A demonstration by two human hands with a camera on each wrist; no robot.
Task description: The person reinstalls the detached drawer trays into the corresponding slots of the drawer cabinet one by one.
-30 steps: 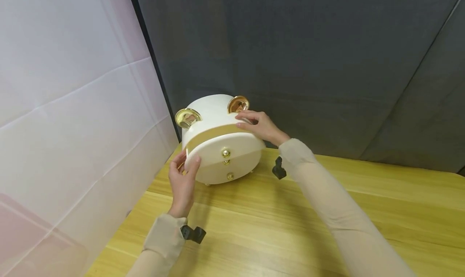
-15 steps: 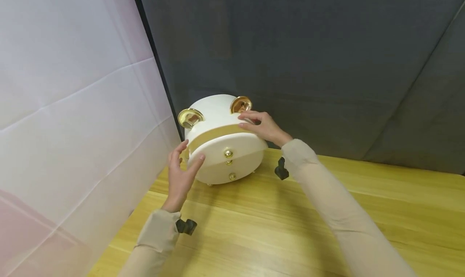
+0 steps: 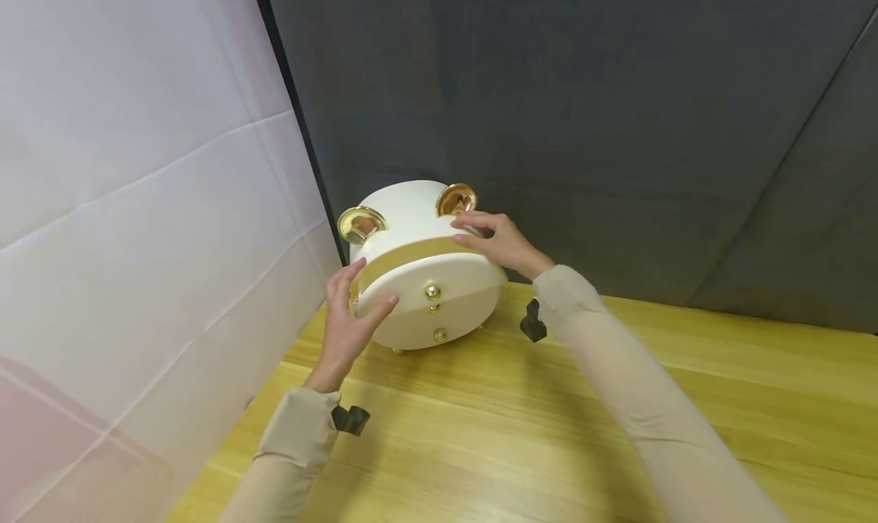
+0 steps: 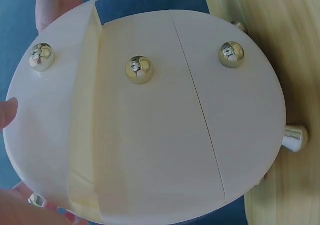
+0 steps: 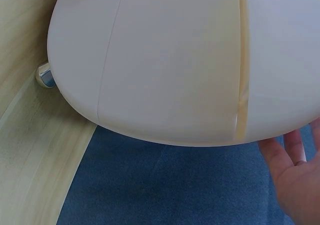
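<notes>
A cream, oval jewellery box with gold knobs and two gold ear-shaped handles (image 3: 421, 267) stands on the yellow wooden desk (image 3: 549, 431), close to the dark grey backdrop (image 3: 583, 126). The left hand (image 3: 346, 321) lies flat-fingered against its near left edge. The right hand (image 3: 497, 241) rests its straight fingers on the swung-out top tier.

This looks like a makeshift recording booth or photo corner rather than anyone's home. A dark grey cloth backdrop (image 3: 583, 111) hangs creased across the far side, and a white sheet (image 3: 137, 203) is stretched down the left, the two meeting at a black pole (image 3: 295, 119). In front of them stands a pale yellow wooden table (image 3: 617, 370).
</notes>
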